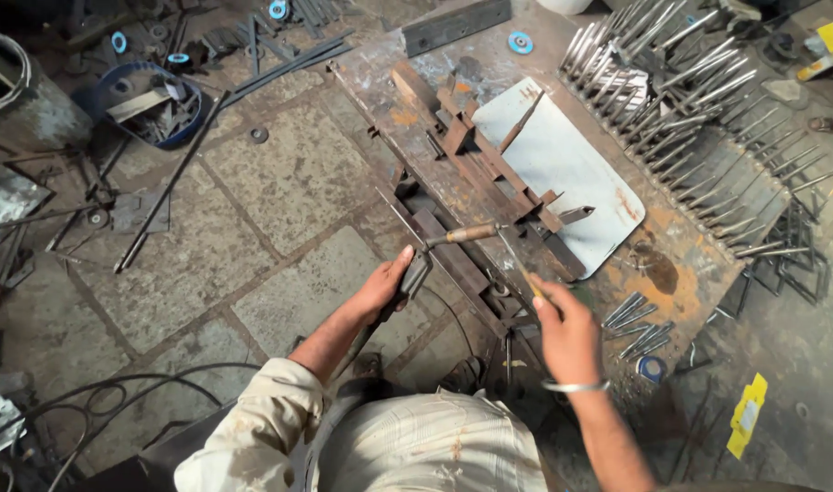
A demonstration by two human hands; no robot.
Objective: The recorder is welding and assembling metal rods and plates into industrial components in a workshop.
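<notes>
Two hands at the table's [680, 264] near edge: left hand [386, 284] clenched on the welding holder [434, 251]; right hand [567, 333] pinching a thin rod [516, 260] over the rusty jig [489, 182].

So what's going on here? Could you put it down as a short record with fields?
Place: workshop with a stone floor
Bench: rusty metal table
Left hand: grips the electrode holder
Right hand: pinches the thin welding rod near the steel jig
On the table: pale sheet plate, loose short rods
Behind: spiked grille
Floor: blue tub of scrap
</notes>
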